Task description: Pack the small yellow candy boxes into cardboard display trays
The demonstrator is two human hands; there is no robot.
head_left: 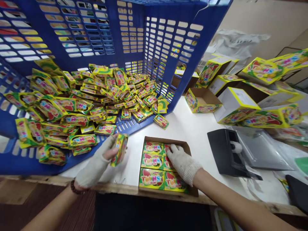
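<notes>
My left hand (98,163), in a pale knit glove, grips a small yellow-green "Twins" box (121,150) between thumb and fingers, just above the white table by the basket's front edge. An open cardboard carton (144,191) stands at the table's near edge, holding several small Twins boxes (152,178) laid in rows. Over its right side reaches my gloved right hand (181,162), fingers bent and closed on a box (166,148) in the far right corner. That hand hides part of the right-hand row.
A large blue basket (134,128) lies tipped toward me, heaped with small boxes (96,96). One loose box (161,121) lies before it. Empty display cartons (237,104) pile up at right, behind a black tape dispenser (222,152) and clear plastic bags (262,149).
</notes>
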